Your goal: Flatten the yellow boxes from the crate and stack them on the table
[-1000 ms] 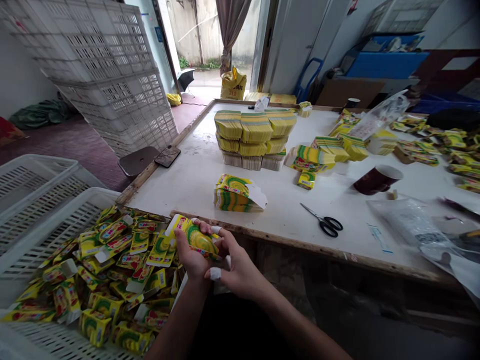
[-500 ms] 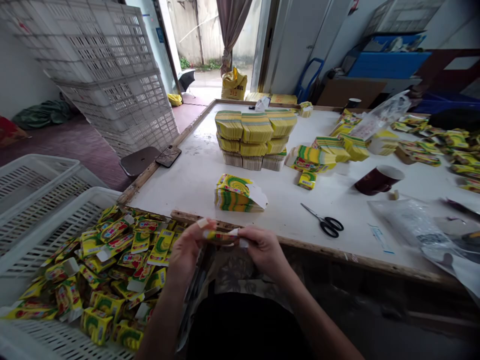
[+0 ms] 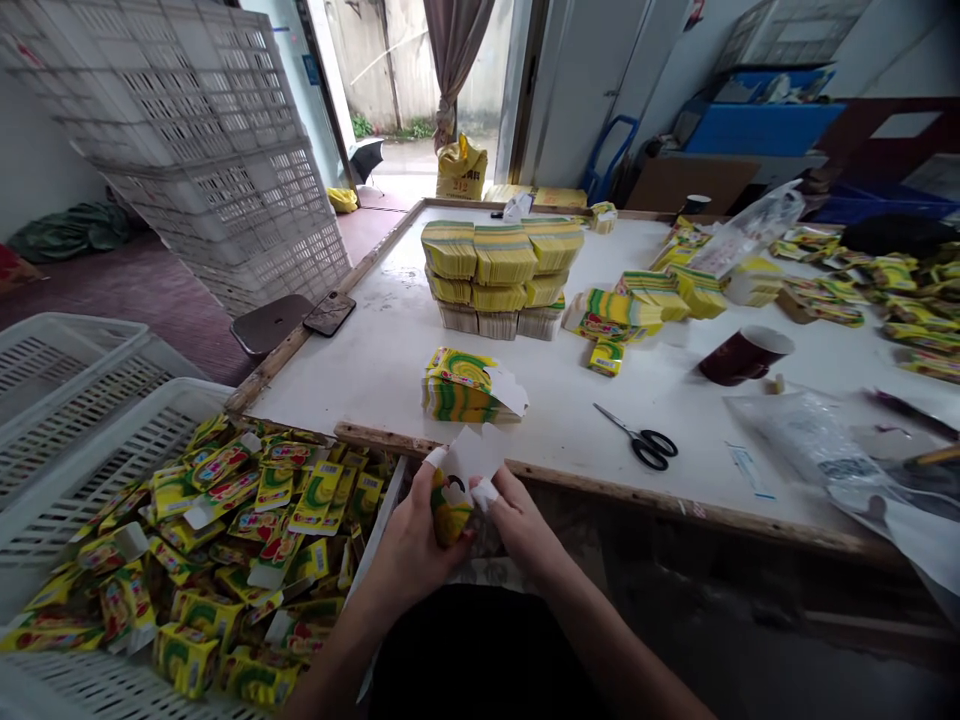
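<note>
Between my two hands, just off the table's front edge, is a small yellow cardboard box (image 3: 452, 510) with white flaps standing up. My left hand (image 3: 420, 535) is wrapped round its left side. The fingers of my right hand (image 3: 521, 520) pinch at its right side, by the flaps; white tape covers a fingertip. Right behind them, a stack of flat yellow-green cartons (image 3: 461, 385) lies on the table. To the left, a white plastic crate (image 3: 191, 395) holds many small yellow boxes (image 3: 322, 495), several with white flaps out.
Bundled carton stacks (image 3: 499, 265) stand mid-table. Scissors (image 3: 637, 437), a single small box (image 3: 606, 357), a dark mug (image 3: 746, 355) and a clear plastic bag (image 3: 817, 440) lie to the right. A phone (image 3: 330, 313) rests at the left edge. Tall stacked crates (image 3: 217, 150) rise behind.
The flat carton piece stretched between my hands is now an opened-up box with its white flaps raised. Both hands have come closer together, the left moving right.
</note>
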`<state>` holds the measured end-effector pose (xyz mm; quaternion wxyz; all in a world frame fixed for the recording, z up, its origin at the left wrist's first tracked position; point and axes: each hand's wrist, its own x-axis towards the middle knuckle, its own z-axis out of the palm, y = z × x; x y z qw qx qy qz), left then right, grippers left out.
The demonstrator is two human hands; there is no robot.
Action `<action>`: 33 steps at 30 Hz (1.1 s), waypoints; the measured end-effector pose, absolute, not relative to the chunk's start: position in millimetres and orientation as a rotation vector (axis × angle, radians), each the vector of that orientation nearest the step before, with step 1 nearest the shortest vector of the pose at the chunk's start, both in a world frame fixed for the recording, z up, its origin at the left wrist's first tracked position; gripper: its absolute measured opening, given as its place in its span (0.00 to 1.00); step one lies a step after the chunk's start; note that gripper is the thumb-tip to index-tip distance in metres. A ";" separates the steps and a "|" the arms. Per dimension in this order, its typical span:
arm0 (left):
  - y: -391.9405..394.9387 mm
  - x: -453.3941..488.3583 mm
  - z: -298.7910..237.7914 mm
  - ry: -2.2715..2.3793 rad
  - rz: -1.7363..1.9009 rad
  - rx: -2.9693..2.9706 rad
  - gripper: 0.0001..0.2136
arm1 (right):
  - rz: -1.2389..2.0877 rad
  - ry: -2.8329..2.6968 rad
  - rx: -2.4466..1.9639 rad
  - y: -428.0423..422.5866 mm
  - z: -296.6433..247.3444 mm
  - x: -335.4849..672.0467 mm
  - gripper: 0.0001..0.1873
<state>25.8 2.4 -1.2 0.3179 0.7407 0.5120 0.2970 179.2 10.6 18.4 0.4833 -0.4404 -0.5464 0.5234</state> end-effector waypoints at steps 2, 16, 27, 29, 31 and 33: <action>1.0 26.8 -2.2 1.353 0.794 1.980 0.36 | 1.366 -1.309 -1.082 12.7 19.2 177.0 0.17; 8.8 26.7 -13.2 1.357 0.867 2.018 0.34 | 0.913 -1.766 -1.047 8.8 -1.1 181.9 0.26; 14.9 3.8 20.3 1.425 0.578 2.045 0.25 | 1.004 -2.083 -0.953 23.2 6.6 207.0 0.14; 17.2 4.8 22.1 1.393 0.569 2.087 0.25 | 1.027 -2.067 -0.953 24.6 10.5 209.5 0.14; 18.6 6.0 21.3 1.413 0.570 2.153 0.25 | 0.994 -2.005 -1.003 24.1 10.0 206.9 0.15; 18.5 6.0 19.5 1.461 0.566 2.202 0.23 | 0.949 -1.933 -1.045 22.0 6.0 200.0 0.16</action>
